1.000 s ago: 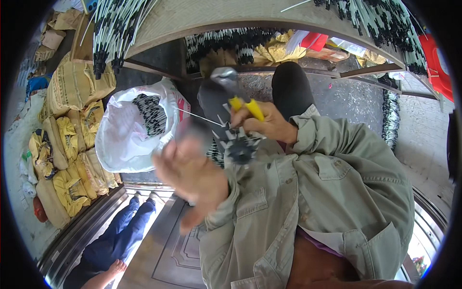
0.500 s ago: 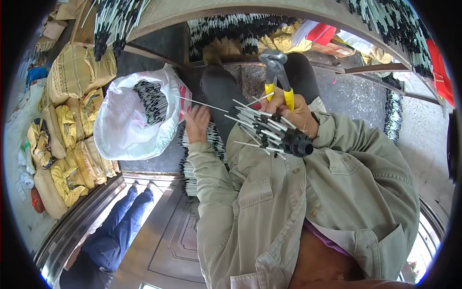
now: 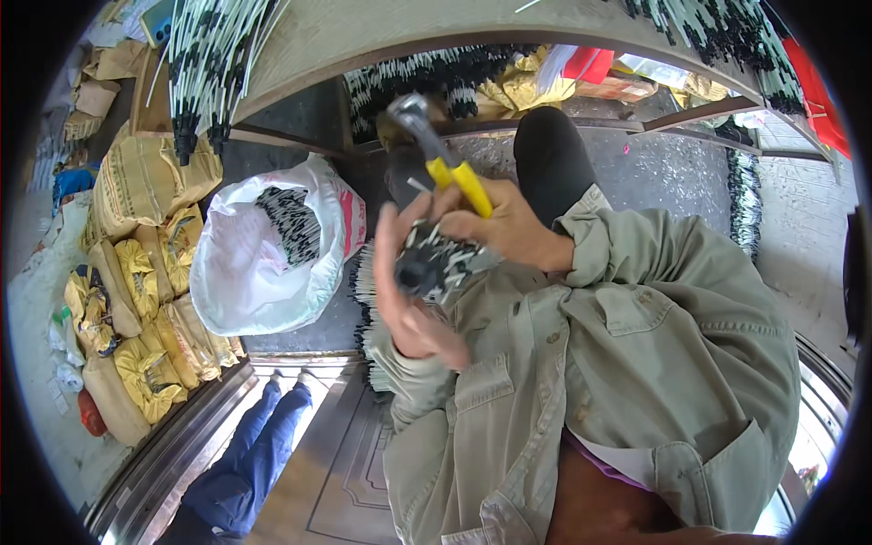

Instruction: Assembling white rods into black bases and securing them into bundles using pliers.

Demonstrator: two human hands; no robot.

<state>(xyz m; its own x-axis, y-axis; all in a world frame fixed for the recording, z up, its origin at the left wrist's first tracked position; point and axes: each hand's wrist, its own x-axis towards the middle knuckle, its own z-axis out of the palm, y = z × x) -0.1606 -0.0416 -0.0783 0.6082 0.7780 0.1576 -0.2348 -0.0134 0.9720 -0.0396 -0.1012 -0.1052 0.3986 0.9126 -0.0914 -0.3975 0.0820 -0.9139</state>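
Observation:
My right hand (image 3: 500, 218) is closed round end-cutting pincers (image 3: 434, 150) with yellow handles, their metal head up and to the left. Against the same hand lies a bundle of black and white plastic sticks (image 3: 454, 263), its dark round end facing left. My left hand (image 3: 400, 291), blurred by motion, is at that end with fingers and thumb spread apart. Whether its palm touches the bundle I cannot tell. To the left stands an open white sack (image 3: 213, 282) with similar black and white sticks (image 3: 289, 222) inside.
A wooden bench (image 3: 381, 41) crosses the top, with stick clusters (image 3: 195, 73) hanging over its edge. Yellow and brown packages (image 3: 136, 282) are piled at the left. Another person's legs in blue trousers (image 3: 259, 445) show at the lower left, beside a panelled brown door (image 3: 354, 463).
My left hand has moved from beside the sack to the bundle. My right hand has come left with the pincers and the bundle, whose dark end has swung from right to left.

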